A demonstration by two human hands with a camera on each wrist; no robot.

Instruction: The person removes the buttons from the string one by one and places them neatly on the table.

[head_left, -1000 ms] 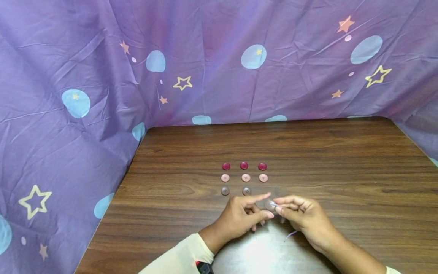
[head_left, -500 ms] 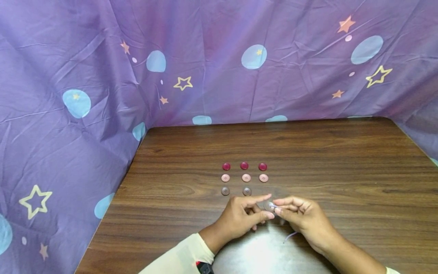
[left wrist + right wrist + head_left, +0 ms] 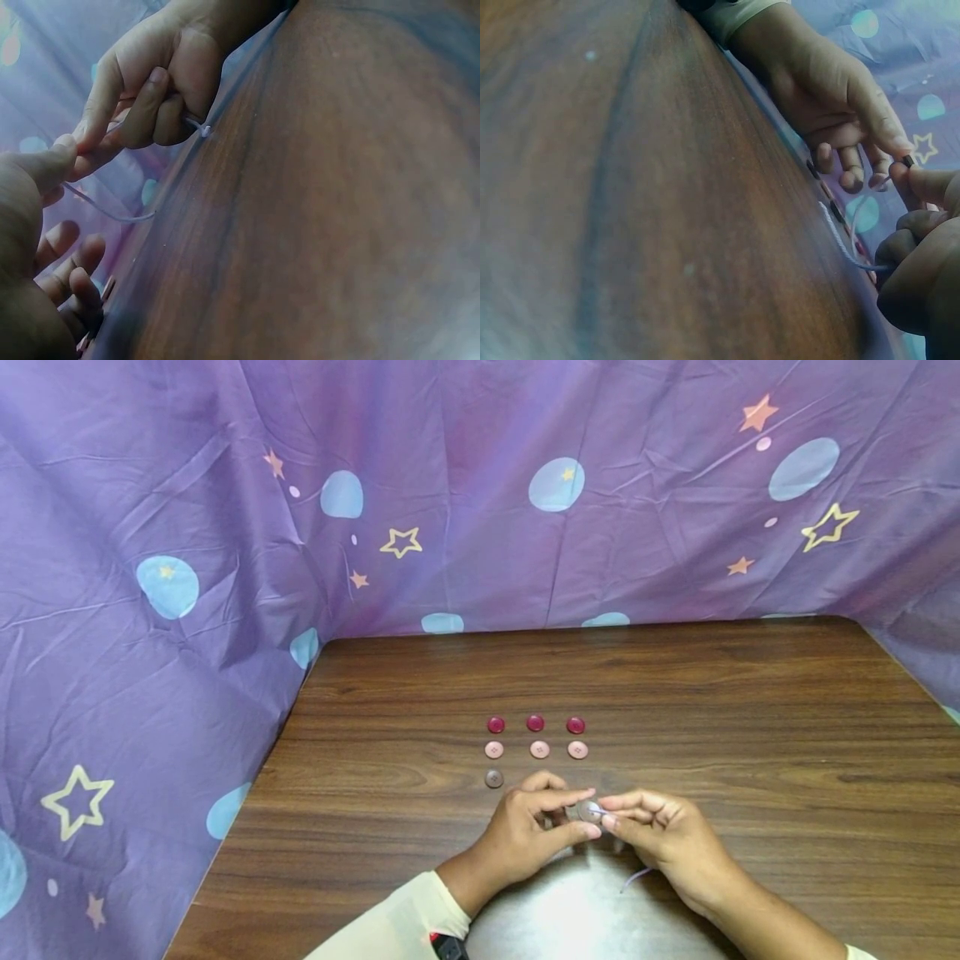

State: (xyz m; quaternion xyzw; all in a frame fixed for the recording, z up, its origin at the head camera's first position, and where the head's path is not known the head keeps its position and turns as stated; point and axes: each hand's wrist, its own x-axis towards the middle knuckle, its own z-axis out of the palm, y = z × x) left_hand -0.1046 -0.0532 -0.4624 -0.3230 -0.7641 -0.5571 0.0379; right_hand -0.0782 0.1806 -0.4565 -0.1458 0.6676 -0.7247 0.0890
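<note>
My left hand pinches a greyish-brown button at its rim between thumb and index finger. Its other fingers spread away from the button. Facing it, my right hand pinches a thin lavender string right at the button's face, thumb against index finger. One stretch of string reaches the holes in the head view; a loose end hangs below the right palm. In the right wrist view only the dark edge of the button shows between the fingertips. Both hands are held above the table.
Beyond the hands, buttons lie in rows on the wooden table: crimson ones at the back, pink ones before them, then a brown one. A purple patterned cloth hangs behind and at the sides.
The rear fingers of my left hand have lifted and extended forward, now hiding the second brown button in the front row. The held button has shifted slightly left; my right hand stays nearly still.
</note>
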